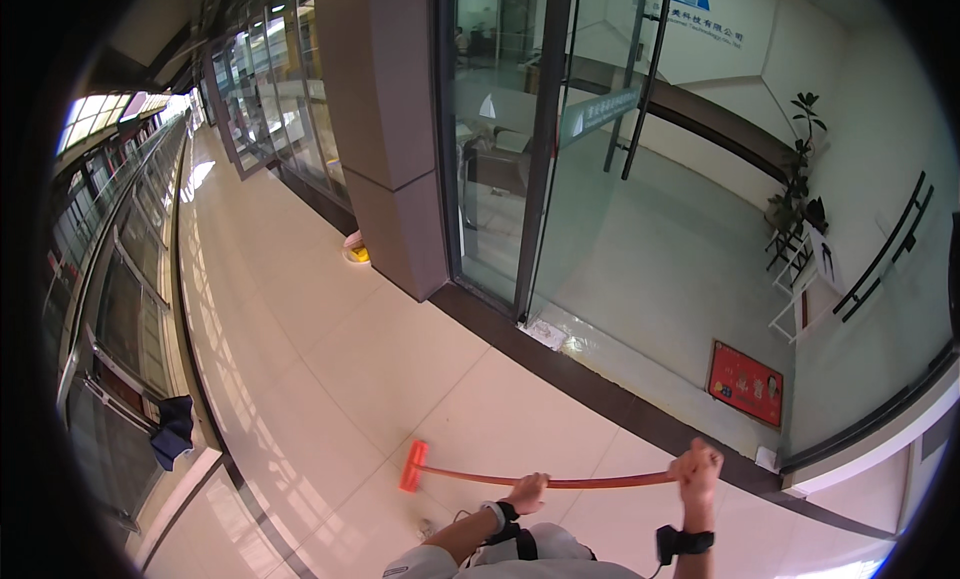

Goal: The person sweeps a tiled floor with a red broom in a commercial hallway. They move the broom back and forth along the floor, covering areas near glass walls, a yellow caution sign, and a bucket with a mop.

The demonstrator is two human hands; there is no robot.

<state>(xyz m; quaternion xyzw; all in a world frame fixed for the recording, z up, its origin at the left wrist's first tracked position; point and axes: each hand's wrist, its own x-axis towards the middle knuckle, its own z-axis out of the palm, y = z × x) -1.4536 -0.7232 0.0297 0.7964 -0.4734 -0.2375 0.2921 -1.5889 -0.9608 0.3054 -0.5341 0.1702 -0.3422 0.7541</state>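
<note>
An orange-red broom or floor brush head (pixel 414 466) rests on the pale tiled floor (pixel 442 384) in front of me. Its long reddish handle (pixel 607 483) runs right from the head, looking bent in this wide view. My left hand (pixel 529 493) is closed around the middle of the handle. Farther right, my right hand (pixel 697 470) grips the handle near its end, close above the dark threshold strip. Both wrists wear black bands. The bristles are too small to make out.
A glass door (pixel 487 143) with a dark frame opens onto a room with a red mat (pixel 745 384). A brown pillar (pixel 397 128) stands beside it, a yellow item (pixel 360 255) at its foot. Along the left runs a railing (pixel 127 331) with a dark cloth (pixel 174 431) on it.
</note>
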